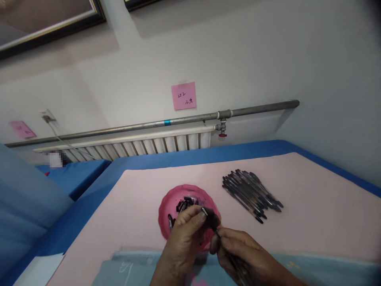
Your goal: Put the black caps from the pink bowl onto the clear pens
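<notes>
- The left hand (184,235) has its thumb and fingers nearly closed, pinching the upper end of a dark pen (213,227) over the pink plate (166,199).
- The right hand (242,248) has its fingers curled closed around the same pen lower down, where the shaft slants toward the near right; dark smudges mark its fingertips.
- Small black pieces (185,203) lie in the plate, partly hidden behind the left hand.
- A pink note (183,96) on the wall reads "252", with handwritten characters below that are too small to read surely; the writing on another pink note (22,129) at the far left cannot be read.
- No brand on the held pen can be made out.
- A pile of dark pens (251,194) lies right of the plate and apart from it, on the pink sheet (309,206).
- The sheet reaches past the pile on the right and past the plate on the left, with the blue surface (205,155) showing beyond its far edge.
- A teal cloth (137,270) runs along the near side, beneath the forearms.
</notes>
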Demonstrator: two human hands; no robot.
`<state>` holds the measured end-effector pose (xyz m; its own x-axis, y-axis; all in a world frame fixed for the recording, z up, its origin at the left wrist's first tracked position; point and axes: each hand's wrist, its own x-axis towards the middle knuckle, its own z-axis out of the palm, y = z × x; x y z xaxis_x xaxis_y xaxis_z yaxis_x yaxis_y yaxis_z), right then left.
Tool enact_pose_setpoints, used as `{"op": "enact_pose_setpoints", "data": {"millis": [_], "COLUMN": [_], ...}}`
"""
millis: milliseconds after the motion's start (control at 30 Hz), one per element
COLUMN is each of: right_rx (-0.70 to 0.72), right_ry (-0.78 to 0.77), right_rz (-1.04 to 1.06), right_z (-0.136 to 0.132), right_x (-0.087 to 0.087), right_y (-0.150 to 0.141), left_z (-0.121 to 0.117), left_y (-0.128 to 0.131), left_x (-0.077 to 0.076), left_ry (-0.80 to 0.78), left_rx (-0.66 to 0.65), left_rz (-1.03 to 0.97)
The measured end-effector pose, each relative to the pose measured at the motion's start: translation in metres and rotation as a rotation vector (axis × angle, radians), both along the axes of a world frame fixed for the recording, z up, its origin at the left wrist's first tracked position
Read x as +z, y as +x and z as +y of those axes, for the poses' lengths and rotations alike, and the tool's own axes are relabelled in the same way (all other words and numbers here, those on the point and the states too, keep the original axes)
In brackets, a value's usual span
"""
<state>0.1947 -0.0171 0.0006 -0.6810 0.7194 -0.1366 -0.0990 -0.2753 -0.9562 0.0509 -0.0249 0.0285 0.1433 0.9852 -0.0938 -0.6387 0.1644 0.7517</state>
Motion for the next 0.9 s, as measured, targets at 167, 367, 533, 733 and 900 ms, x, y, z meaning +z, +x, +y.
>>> {"op": "enact_pose_setpoints", "data": {"millis": [167,367,533,733,900], "right_rx": [-0.167,-0.235,0.006,-0.003,-0.229], "right_ry": [0.151,0.380,0.029,-0.039,-0.051], "right_rz": [-0.179,-0.348,-0.060,-0.008,-0.052], "right_z": [0.002,0.000,0.000,0.003,0.008], "right_x": [0.010,0.014,0.005,0.006,0.010], "right_y": [-0.001,0.001,0.000,0.001,0.002], "left_z": [0.005,0.005,0.002,0.006,0.015], "left_y": [0.002,0.001,-0.003,-0.011,-0.035], "left_x": [-0.006,-0.008,-0.001,-0.002,-0.006], "left_ry": [-0.030,-0.037,-0.028,-0.010,-0.026], "left_rx": [0.194,0.209,0.105,0.110,0.316], "left_rz": [0.088,0.107,-0.009,0.078,0.286]}}
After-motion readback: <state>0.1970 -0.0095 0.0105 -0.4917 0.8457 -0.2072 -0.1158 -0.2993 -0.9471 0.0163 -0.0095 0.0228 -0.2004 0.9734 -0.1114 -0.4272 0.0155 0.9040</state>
